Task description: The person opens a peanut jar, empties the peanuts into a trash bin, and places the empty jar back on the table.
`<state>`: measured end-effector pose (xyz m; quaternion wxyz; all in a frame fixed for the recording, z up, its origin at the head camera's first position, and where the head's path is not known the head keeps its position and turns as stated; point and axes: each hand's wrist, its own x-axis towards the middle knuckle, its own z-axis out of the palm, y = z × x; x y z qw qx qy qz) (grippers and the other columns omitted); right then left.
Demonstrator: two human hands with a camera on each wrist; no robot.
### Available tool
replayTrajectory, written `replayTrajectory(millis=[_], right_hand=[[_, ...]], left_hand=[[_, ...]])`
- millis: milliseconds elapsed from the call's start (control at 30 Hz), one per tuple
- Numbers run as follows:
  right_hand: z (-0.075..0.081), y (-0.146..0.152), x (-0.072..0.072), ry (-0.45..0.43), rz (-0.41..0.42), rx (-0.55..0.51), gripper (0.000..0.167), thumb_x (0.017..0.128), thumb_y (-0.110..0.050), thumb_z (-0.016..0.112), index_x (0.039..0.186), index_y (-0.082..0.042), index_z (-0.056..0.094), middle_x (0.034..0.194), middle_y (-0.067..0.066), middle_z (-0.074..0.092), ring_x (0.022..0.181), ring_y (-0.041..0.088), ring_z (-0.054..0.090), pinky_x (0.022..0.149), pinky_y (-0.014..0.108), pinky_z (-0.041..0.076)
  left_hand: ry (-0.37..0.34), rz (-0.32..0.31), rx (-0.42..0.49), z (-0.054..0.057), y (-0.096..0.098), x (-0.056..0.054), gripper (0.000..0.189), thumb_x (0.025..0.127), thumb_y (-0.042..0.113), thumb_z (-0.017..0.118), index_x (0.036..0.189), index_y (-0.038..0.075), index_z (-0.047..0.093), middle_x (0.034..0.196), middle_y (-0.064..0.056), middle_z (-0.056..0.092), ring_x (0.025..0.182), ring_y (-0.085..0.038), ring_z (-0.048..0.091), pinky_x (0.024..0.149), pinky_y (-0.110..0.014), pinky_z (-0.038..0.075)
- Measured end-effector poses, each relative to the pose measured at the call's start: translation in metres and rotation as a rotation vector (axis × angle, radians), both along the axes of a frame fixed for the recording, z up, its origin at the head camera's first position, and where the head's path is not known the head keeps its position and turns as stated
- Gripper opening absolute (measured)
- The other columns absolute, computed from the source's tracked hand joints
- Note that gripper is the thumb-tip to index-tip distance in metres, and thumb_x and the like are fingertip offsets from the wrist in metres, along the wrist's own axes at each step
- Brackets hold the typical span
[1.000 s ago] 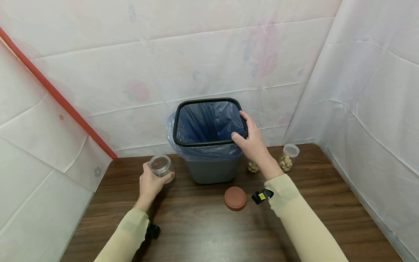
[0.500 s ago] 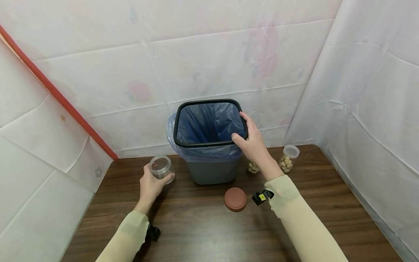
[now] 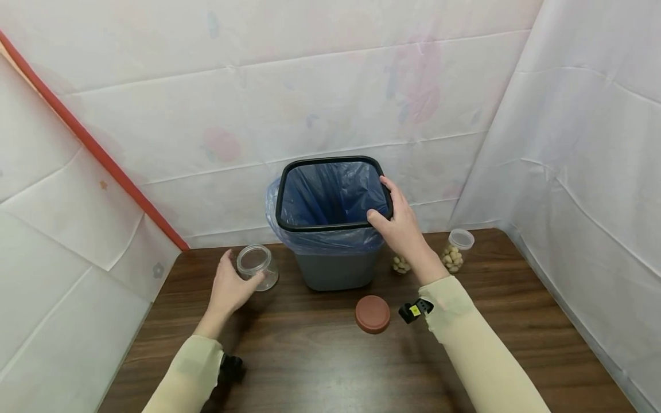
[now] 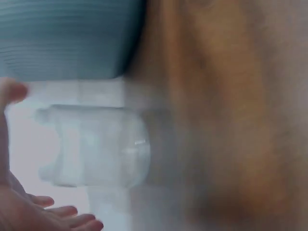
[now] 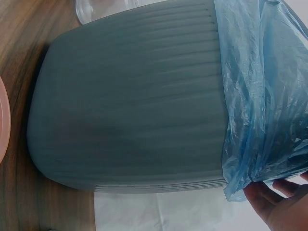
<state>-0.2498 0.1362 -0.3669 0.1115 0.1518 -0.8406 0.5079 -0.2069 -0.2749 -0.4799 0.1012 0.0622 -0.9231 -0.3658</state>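
Gripping the rim (image 3: 330, 228) of the bin (image 3: 338, 272) with the right hand (image 3: 401, 228), seemingly to steady it, while grasping nothing with the left hand (image 3: 228, 288) — spread just beside the lidless jar (image 3: 265, 269), upright on the table (image 3: 320, 367) left of the bin, presumably for easy reach.

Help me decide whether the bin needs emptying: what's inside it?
Inside the bin, only a blue bag shows, lining its walls below the black rim. The near side hides the bottom, so anything there cannot be seen.
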Motion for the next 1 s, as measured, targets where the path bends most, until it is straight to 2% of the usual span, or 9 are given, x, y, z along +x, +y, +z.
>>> replayTrajectory(millis=[100,233,367,500,600,733,867,1000], right_hand=[[0.000,0.001,0.001,0.003,-0.002,-0.003,0.087,0.097,-0.053,0.059,0.175,-0.032,0.025,0.179,0.005,0.024,0.160,0.038,0.033,0.122,0.072,0.031],[0.001,0.002,0.001,0.013,-0.006,-0.004,0.088,0.096,-0.053,0.059,0.175,-0.030,0.026,0.179,0.006,0.026,0.159,0.039,0.033,0.122,0.072,0.030],[0.001,0.001,0.001,0.020,-0.003,-0.005,0.089,0.096,-0.053,0.059,0.175,-0.029,0.026,0.179,0.007,0.026,0.159,0.039,0.033,0.122,0.072,0.031],[0.000,0.000,0.000,0.020,-0.001,-0.002,0.088,0.097,-0.053,0.059,0.175,-0.030,0.025,0.179,0.006,0.025,0.160,0.039,0.032,0.123,0.073,0.030],[0.000,-0.001,0.000,0.020,0.001,-0.002,0.088,0.097,-0.054,0.059,0.175,-0.030,0.025,0.179,0.006,0.025,0.160,0.038,0.031,0.123,0.073,0.029],[0.000,-0.002,-0.001,0.022,0.004,-0.008,0.088,0.097,-0.053,0.060,0.175,-0.030,0.026,0.179,0.006,0.025,0.160,0.038,0.032,0.123,0.072,0.030],[0.000,-0.002,-0.002,0.020,0.001,-0.003,0.088,0.097,-0.052,0.059,0.175,-0.030,0.025,0.179,0.005,0.025,0.160,0.038,0.032,0.123,0.072,0.030],[0.000,-0.004,-0.001,0.019,0.000,-0.002,0.089,0.096,-0.053,0.059,0.175,-0.030,0.025,0.179,0.005,0.025,0.160,0.038,0.032,0.123,0.072,0.030]], left_hand=[[0.114,0.010,-0.027,0.027,0.001,0.003,0.103,0.096,0.040,0.075,0.169,-0.006,0.019,0.165,-0.039,0.033,0.152,-0.055,0.036,0.122,-0.067,0.033],[0.293,0.006,0.001,0.069,0.011,0.005,0.091,0.098,0.037,0.071,0.169,0.000,0.028,0.163,-0.033,0.040,0.151,-0.050,0.041,0.117,-0.068,0.038],[0.425,-0.076,0.058,0.107,0.028,0.003,0.079,0.100,0.033,0.069,0.167,0.004,0.038,0.163,-0.027,0.046,0.150,-0.046,0.047,0.116,-0.067,0.042],[0.511,-0.161,0.095,0.134,0.048,-0.003,0.070,0.102,0.030,0.069,0.162,0.004,0.047,0.161,-0.023,0.051,0.148,-0.044,0.051,0.119,-0.063,0.042],[0.536,-0.213,0.098,0.147,0.062,-0.009,0.067,0.102,0.031,0.069,0.159,0.002,0.050,0.160,-0.021,0.053,0.148,-0.043,0.053,0.118,-0.061,0.044],[0.521,-0.275,0.067,0.155,0.078,-0.016,0.069,0.103,0.037,0.067,0.160,0.003,0.048,0.162,-0.018,0.052,0.149,-0.040,0.051,0.119,-0.060,0.043],[0.443,-0.321,-0.001,0.158,0.090,-0.022,0.075,0.106,0.048,0.061,0.165,0.007,0.042,0.167,-0.017,0.046,0.153,-0.041,0.044,0.122,-0.063,0.037],[0.339,-0.335,-0.064,0.158,0.100,-0.027,0.082,0.107,0.056,0.057,0.168,0.006,0.037,0.173,-0.019,0.037,0.158,-0.043,0.037,0.125,-0.066,0.031]])
